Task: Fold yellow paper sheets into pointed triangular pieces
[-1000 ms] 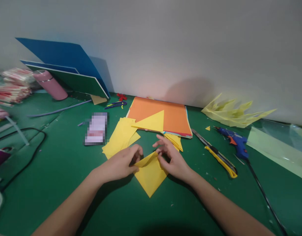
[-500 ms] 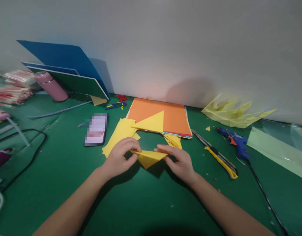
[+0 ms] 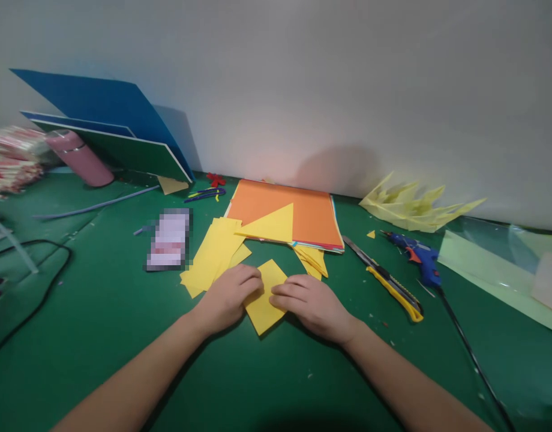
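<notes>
A folded yellow paper (image 3: pixel 266 300) lies flat on the green table (image 3: pixel 123 312) in front of me. My left hand (image 3: pixel 228 295) rests on its left edge with the fingers curled under, pressing it down. My right hand (image 3: pixel 309 303) lies on the paper's right side, fingers stretched out flat and pointing left. The fingertips of the two hands nearly meet over the sheet.
Behind the hands lie loose yellow sheets (image 3: pixel 213 255), an orange paper stack (image 3: pixel 312 213) with a yellow triangle (image 3: pixel 271 227) on it. A yellow utility knife (image 3: pixel 386 282) and a blue glue gun (image 3: pixel 415 258) with its cord lie right. A phone (image 3: pixel 168 239) lies left.
The paper was held up between both hands and folded; now it lies flat on the table under both hands. The view has shifted slightly.
</notes>
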The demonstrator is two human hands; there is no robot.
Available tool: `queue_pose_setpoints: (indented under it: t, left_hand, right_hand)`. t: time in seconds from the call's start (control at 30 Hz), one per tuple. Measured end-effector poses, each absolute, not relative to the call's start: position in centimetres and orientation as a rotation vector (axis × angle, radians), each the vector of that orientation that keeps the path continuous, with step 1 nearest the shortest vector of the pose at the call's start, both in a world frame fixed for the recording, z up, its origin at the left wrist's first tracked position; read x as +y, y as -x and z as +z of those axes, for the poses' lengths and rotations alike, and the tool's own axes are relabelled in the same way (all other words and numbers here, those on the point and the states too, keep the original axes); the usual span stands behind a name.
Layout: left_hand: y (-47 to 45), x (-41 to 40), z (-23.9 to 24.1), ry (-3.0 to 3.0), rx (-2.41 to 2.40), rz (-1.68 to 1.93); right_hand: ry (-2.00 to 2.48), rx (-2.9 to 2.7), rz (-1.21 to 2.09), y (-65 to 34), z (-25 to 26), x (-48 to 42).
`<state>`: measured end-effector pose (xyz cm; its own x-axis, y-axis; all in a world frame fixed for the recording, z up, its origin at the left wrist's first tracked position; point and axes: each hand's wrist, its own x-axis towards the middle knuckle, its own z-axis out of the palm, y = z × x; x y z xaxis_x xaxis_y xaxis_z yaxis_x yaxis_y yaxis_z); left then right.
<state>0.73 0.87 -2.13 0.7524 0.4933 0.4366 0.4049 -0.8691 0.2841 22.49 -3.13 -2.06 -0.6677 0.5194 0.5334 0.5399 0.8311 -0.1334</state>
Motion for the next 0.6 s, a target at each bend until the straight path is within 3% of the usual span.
queue_pose_setpoints:
  t: [0.43,0.6]
  left_hand:
    - [-0.9,-2.2,-0.1,-2.732,0.787,0.303]
    - [0.3,-0.7,0.7,-2.594,0.717,0.304]
  right_hand:
    - [1.043,-2.415,0.263,-23.0,-2.2,-7.7]
    - [1.072,-2.392,0.355,-23.2,-2.1,-7.3]
